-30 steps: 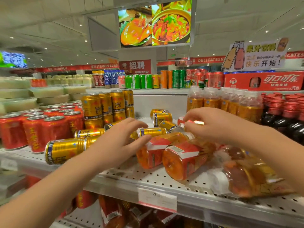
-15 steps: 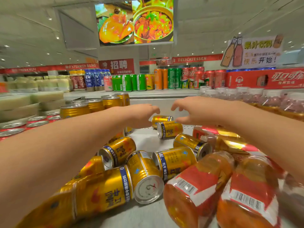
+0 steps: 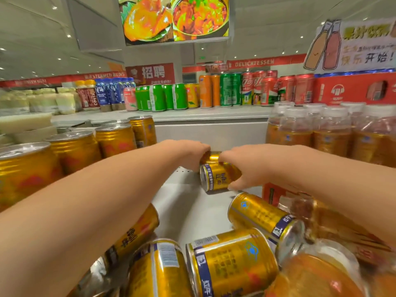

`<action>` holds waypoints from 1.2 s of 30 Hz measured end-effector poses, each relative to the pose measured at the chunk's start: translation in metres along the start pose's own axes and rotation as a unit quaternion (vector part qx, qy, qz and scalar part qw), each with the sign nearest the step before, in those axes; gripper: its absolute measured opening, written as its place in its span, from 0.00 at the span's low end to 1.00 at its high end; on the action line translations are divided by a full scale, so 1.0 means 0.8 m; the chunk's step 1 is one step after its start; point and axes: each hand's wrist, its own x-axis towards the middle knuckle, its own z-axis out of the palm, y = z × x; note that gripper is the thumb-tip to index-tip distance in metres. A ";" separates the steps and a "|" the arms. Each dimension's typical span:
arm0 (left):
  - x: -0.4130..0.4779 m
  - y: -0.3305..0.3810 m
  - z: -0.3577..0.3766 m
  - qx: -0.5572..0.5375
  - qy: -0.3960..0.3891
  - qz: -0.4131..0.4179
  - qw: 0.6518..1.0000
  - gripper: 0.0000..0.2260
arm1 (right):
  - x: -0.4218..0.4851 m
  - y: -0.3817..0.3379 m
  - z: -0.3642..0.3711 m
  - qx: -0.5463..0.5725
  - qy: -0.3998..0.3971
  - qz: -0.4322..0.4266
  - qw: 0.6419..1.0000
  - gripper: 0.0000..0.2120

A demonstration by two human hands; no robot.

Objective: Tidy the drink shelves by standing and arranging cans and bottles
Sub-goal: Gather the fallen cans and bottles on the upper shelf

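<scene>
Head view: R hand [image 3: 242, 168] grips lying can [image 3: 216, 177] at frame centre, far back on shelf [image 3: 192, 202]; L hand [image 3: 188, 155] curls round 2nd can [image 3: 212, 157] just behind. Prob full, so heavy-ish; stiff, slick metal. Best hold mid-body, not rims.

A single wide-angle camera rides on the person's head, facing forward into the drink shelf [image 3: 188, 202] and tilted slightly down. It sits very close: toppled gold cans [image 3: 231, 260] crowd the frame at 6 o'clock. Both forearms reach in from 8 and 4 o'clock, the left hand [image 3: 188, 155] and right hand [image 3: 246, 168] landing near centre. Upright bottles [image 3: 330, 133] stand at 3 o'clock and a ceiling screen [image 3: 173, 18] at 12, the edges bowed by the lens.
</scene>
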 end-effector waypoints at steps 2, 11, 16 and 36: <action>0.002 -0.003 0.001 0.008 0.004 -0.003 1.000 0.26 | 0.003 0.002 0.007 -0.005 0.014 0.003 1.000 0.33; -0.022 0.007 -0.007 0.007 0.040 -0.032 0.999 0.19 | -0.001 -0.015 0.003 -0.055 0.014 0.009 0.998 0.25; -0.071 0.013 -0.035 -0.015 0.084 -0.038 0.996 0.22 | -0.024 -0.013 -0.019 -0.065 0.056 -0.004 0.996 0.23; -0.458 0.082 -0.066 -0.331 0.305 -0.042 0.892 0.33 | -0.249 -0.125 -0.121 0.044 0.239 0.030 0.970 0.36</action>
